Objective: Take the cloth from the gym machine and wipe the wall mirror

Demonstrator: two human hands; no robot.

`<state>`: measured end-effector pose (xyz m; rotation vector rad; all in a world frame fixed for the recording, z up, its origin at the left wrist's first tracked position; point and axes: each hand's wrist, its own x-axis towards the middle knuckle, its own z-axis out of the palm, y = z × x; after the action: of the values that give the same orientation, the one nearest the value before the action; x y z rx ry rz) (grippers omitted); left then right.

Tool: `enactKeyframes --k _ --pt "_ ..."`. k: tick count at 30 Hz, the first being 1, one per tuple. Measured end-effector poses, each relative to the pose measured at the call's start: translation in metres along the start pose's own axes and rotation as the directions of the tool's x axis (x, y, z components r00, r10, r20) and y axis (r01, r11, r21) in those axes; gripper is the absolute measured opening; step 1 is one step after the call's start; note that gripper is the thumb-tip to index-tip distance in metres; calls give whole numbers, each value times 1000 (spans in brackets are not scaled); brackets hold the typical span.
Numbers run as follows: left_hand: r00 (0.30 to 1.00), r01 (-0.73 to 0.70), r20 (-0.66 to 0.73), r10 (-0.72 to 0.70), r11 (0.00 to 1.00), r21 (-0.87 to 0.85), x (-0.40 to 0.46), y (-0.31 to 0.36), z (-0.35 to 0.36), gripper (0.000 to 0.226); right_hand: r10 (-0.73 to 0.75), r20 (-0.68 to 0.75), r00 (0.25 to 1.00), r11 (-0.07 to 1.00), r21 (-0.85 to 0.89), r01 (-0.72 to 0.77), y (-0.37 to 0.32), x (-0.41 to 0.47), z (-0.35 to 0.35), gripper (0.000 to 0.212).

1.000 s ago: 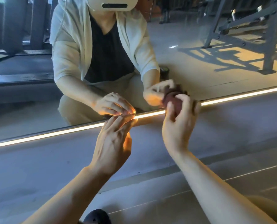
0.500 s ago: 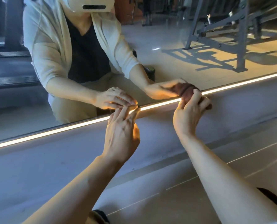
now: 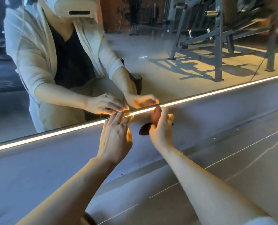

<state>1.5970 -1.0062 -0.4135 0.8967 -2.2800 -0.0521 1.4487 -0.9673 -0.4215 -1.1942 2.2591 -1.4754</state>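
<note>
Cloth (image 3: pixel 155 116) lower now, right-hand (image 3: pixel 161 132) gripped.

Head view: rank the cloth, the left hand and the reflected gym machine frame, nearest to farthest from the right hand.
1. cloth, gripped in the right hand at the mirror's lower edge.
2. left hand, just to its left, fingertips at the light strip.
3. gym machine frame, reflected far upper right.

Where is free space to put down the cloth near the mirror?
The grey ledge left of the left hand is bare. The tiled floor right of the right hand is bare too. Between the hands, by the cloth and light strip, it is crowded.
</note>
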Motion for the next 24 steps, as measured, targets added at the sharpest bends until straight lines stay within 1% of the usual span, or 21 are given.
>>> enactKeyframes --k 1,2,3,4,5,6,7,8,9,10,11,14,16,17,18,19,20,22,23,24 --pt "1000 -14 16 14 1000 -12 0 2 -1 49 -25 104 994 999 27 22 -3 -9 4 63" --pt "999 -30 35 30 999 -24 0 4 -2 50 -35 165 986 998 62 25 -7 -15 5 59" --pt "998 -41 48 43 999 -26 -1 5 -4 49 -25 150 988 996 86 12 -10 -15 2 56" --pt "997 -50 54 51 999 -13 -2 5 -7 49 -6 70 998 993 116 -2 -9 -9 -4 53" --pt "997 -59 58 58 998 6 -4 2 -11 49 52 -49 997 986 162 -43 -7 -1 -11 51" --pt "996 -68 60 67 997 20 -8 -1 -14 50 148 -188 971 968 231 -103 -3 9 -20 50" --pt "996 -73 59 71 997 30 -15 -6 -17 51 242 -298 923 947 281 -158 2 18 -29 52" --pt "997 -72 43 70 997 40 -25 -14 -19 53 315 -366 876 928 311 -204 6 26 -35 53" --pt "998 -66 11 66 996 55 -37 -23 -20 54 349 -391 852 924 296 -242 9 31 -35 54" --pt "998 -56 -22 58 996 69 -49 -34 -22 54 345 -382 858 931 257 -260 7 33 -31 56" --pt "997 -53 -43 56 995 79 -60 -43 -25 54 312 -352 883 945 208 -252 1 29 -22 57" --pt "993 -74 -78 84 989 126 -69 -66 -36 54 171 -296 940 977 174 -123 -23 0 28 56" --pt "996 -45 -68 56 988 149 -73 -73 -43 56 64 -183 981 985 172 -32 -38 -35 62 54" --pt "997 -18 -70 28 990 138 -73 -75 -47 58 10 -108 994 984 177 9 -44 -49 73 51" --pt "997 0 -71 9 992 130 -72 -77 -51 59 -15 -66 998 983 184 28 -50 -58 78 48" --pt "998 7 -65 1 992 126 -70 -82 -53 60 -23 -103 994 977 208 44 -55 -61 77 47" --pt "998 8 -59 0 992 123 -70 -84 -54 59 -19 -208 978 972 226 67 -57 -57 74 48" --pt "999 2 -51 3 995 102 -71 -87 -57 59 56 -434 899 961 267 69 -54 -36 61 54" --pt "999 -7 -50 11 995 95 -72 -88 -59 59 88 -502 860 961 271 60 -53 -25 56 54" --pt "999 -17 -47 21 996 93 -74 -91 -62 59 77 -544 836 966 247 72 -52 -21 56 51"
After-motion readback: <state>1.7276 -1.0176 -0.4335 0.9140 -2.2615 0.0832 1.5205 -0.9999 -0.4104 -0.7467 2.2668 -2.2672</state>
